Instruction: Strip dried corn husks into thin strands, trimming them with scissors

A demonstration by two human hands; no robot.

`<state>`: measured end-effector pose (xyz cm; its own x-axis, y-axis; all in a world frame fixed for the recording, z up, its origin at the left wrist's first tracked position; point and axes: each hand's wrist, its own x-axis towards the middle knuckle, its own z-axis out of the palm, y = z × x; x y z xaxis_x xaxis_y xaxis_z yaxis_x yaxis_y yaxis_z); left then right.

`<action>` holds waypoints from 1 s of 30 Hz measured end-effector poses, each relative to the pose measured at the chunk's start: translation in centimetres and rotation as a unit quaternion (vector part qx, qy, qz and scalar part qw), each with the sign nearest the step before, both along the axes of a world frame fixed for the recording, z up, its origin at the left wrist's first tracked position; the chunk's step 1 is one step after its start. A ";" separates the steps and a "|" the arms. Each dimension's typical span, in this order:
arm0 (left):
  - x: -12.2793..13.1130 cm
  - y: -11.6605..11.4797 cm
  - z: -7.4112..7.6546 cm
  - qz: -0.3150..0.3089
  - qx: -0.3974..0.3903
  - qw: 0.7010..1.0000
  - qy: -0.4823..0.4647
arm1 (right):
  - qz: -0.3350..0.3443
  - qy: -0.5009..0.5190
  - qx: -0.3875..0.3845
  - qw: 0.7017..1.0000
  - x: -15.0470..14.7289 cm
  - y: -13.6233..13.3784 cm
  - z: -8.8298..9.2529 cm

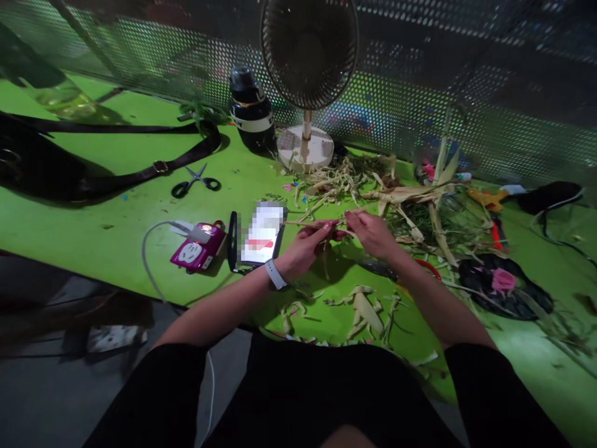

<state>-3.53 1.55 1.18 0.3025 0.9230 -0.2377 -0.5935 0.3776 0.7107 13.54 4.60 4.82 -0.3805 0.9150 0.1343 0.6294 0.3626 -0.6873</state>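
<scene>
Close together over the green table [135,230], my two hands hold thin strips of dry, pale plant husk. My left hand [310,249], with a light watch band at the wrist, has its fingers closed round a strip [298,223] that sticks out to the left. My right hand [373,233] pinches the strips at their right end. Below the hands lies a woven husk figure [366,310] with leg-like pieces. A phone [263,233] with a lit screen stands left of my left hand.
Behind are a fan [305,146], a black bottle [254,121] and a heap of dry husks [354,174]. Scissors [196,180], a purple power adapter [198,249] and a bag [41,165] lie left. A glue gun [489,196] and black dish [480,289] are right.
</scene>
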 end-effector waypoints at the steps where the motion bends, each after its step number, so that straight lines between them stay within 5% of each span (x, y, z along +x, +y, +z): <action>1: -0.1 0.0 0.0 0.002 0.003 1.000 0.003 | 0.001 -0.009 -0.009 1.000 0.2 0.1 0.1; 6: -0.4 0.4 -0.2 0.048 0.025 0.999 0.008 | 0.014 -0.049 0.031 0.998 1.0 0.4 0.2; 11: -0.5 1.0 -0.5 0.127 0.004 0.992 0.011 | -0.093 -0.027 0.254 0.962 1.0 0.1 0.2; 13: -0.6 1.1 -0.4 0.143 0.003 0.990 0.008 | -0.085 -0.045 0.281 0.955 0.4 -0.7 0.1; 18: -0.7 0.9 -0.3 0.143 0.029 0.989 0.021 | 0.067 -0.135 0.030 0.988 -1.7 -2.8 -0.4; 20: -0.7 0.9 -0.6 0.140 0.050 0.988 0.051 | 0.097 -0.122 -0.015 0.988 -2.0 -3.2 -0.5; 25: -0.4 0.4 -1.5 0.109 0.201 0.964 0.135 | 0.044 -0.002 0.151 0.988 -1.8 -3.9 0.1; 30: -0.3 -0.8 -1.7 0.000 0.330 0.931 0.155 | 0.090 -0.040 0.342 0.935 -1.9 -4.1 -0.2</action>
